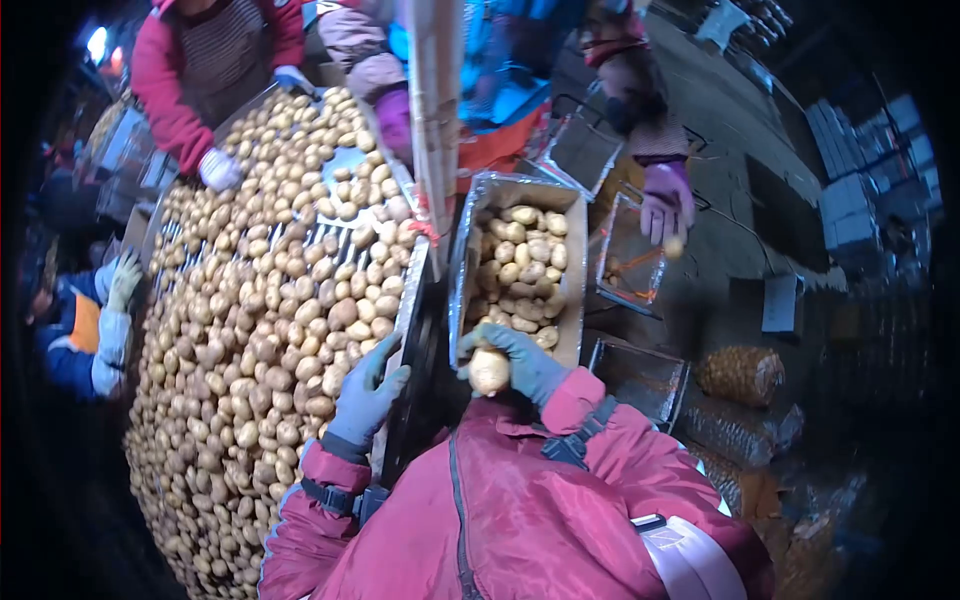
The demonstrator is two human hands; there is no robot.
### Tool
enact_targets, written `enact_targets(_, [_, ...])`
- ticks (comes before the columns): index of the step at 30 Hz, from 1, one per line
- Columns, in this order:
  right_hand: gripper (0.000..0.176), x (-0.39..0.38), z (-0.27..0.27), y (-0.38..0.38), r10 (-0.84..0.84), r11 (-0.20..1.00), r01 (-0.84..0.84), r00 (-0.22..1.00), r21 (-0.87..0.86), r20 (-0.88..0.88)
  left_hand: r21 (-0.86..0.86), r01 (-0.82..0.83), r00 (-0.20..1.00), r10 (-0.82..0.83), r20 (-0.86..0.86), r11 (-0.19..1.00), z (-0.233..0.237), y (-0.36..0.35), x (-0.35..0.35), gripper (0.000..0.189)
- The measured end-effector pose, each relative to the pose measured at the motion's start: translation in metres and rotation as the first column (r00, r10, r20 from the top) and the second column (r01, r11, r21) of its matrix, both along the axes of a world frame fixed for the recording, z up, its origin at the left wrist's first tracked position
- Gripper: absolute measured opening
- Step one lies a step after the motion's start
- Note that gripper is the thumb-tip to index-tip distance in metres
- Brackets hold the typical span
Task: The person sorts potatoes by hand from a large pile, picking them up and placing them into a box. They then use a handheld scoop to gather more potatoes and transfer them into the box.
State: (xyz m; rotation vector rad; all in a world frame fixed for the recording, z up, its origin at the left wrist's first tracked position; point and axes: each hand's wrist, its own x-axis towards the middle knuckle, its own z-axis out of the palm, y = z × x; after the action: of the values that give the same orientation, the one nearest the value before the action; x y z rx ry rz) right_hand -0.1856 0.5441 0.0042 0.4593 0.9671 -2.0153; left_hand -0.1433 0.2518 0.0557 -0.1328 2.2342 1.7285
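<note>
My right hand, in a grey-green glove, holds a potato just over the near end of a foil-edged box. Inside that box lie several potatoes. My left hand, gloved the same way, rests at the right edge of the sorting table, its thumb apart from the fingers and nothing seen in it. Many potatoes cover the table beside it.
A wooden post stands between table and box. Co-workers' gloved hands reach in at the table's far left; a purple-gloved hand holds a potato at right. Foil-edged trays and a net sack of potatoes lie at right.
</note>
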Motion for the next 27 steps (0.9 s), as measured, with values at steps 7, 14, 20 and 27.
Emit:
enact_targets(7, [0.05,0.017,0.037,0.156,-0.335,0.891,0.382,0.918,0.245,-0.213,0.016,-0.08,0.982,0.076,0.176,0.997,-0.008,-0.001,0.004,0.05])
enact_targets(14, [0.038,-0.075,0.054,0.298,-0.191,0.781,0.459,0.82,0.423,-0.539,-0.011,-0.13,0.969,0.13,0.212,0.991,-0.018,-0.003,0.006,0.047])
enact_targets(20, [0.038,-0.169,0.128,0.315,-0.036,0.239,0.598,0.792,0.765,-0.609,-0.061,-0.127,0.978,0.135,0.158,0.99,-0.019,-0.008,0.013,0.045])
enact_targets(27, [0.041,-0.126,0.026,0.07,-0.011,0.965,0.046,0.99,0.257,-0.138,-0.731,-0.255,0.965,0.115,-0.237,0.633,-0.02,-0.075,0.057,0.044])
